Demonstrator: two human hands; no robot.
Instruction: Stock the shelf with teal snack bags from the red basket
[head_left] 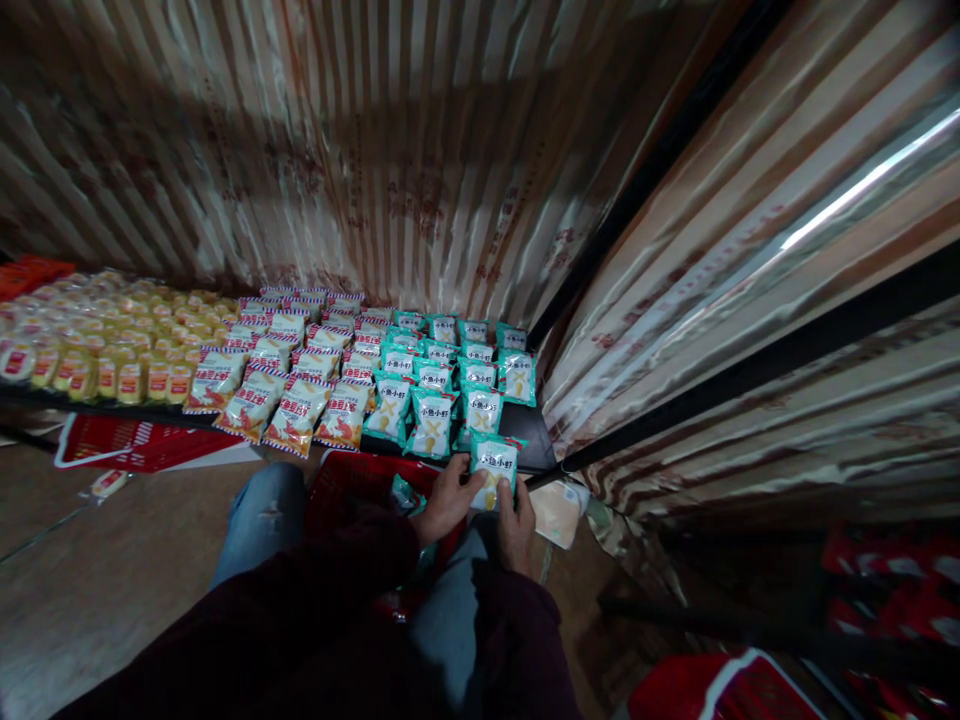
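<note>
Both my hands hold one teal snack packet point(493, 466) at the front edge of a low dark shelf point(534, 452). My left hand point(447, 500) grips its left side and my right hand point(516, 524) grips its lower right side, fingers closed on it. Rows of matching teal packets point(450, 385) lie on the shelf just beyond it. A red basket point(352, 485) rests on my lap with another teal packet point(405, 494) inside.
Left of the teal rows lie red-striped packets point(300, 385) and yellow packets point(112, 345). Striped foil sheeting point(360, 150) backs the shelf and covers the right side. A red crate point(127, 442) sits on the floor at left. Red goods point(892, 590) fill the lower right.
</note>
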